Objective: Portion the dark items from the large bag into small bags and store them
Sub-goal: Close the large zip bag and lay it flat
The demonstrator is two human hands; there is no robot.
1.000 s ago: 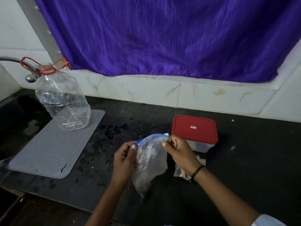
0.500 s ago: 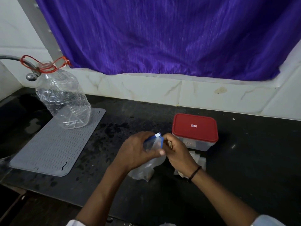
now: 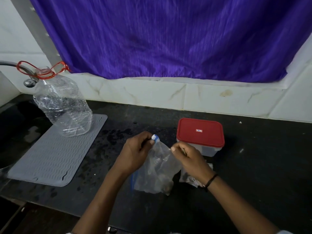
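Observation:
A clear zip bag (image 3: pixel 157 171) with a blue seal strip rests on the black counter (image 3: pixel 253 166) in front of me, some dark bits showing near its bottom. My left hand (image 3: pixel 135 154) pinches the bag's blue-and-white top corner. My right hand (image 3: pixel 187 157) pinches the bag's other upper edge with curled fingers. A second small clear bag (image 3: pixel 190 179) with dark contents lies under my right wrist, partly hidden. Just beyond my right hand stands a clear box with a red lid (image 3: pixel 200 132), closed.
A large empty plastic bottle (image 3: pixel 62 105) with a red handle stands on a grey ribbed mat (image 3: pixel 49 157) at the left, beside a dark sink (image 3: pixel 15 124) and tap. White tiles and a purple curtain (image 3: pixel 168 36) back the counter.
My hands were close together at the bag's top; now they have drawn apart, stretching the bag's upper edge between them. The bag has settled lower onto the counter.

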